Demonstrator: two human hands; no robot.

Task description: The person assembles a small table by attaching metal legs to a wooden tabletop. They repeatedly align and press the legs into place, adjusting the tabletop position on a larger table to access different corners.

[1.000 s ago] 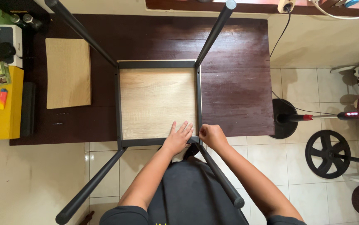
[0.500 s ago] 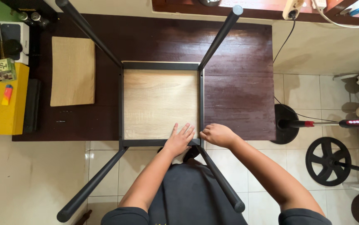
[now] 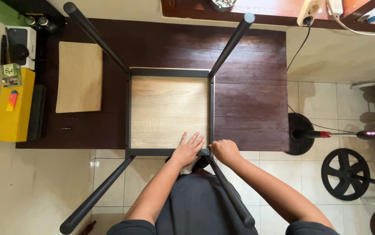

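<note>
Now both hands at the table frame near edge — left hand flat, open; right hand curled at the corner.

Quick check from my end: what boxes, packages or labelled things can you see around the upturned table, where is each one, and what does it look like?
Small green and white carton: far left, standing on the yellow box.
Yellow box: long and flat, left edge of the dark mat.
White box: upper left, with a dark picture on its lid.
Green package: top left corner, partly out of view.
No screens or signs in view.
</note>
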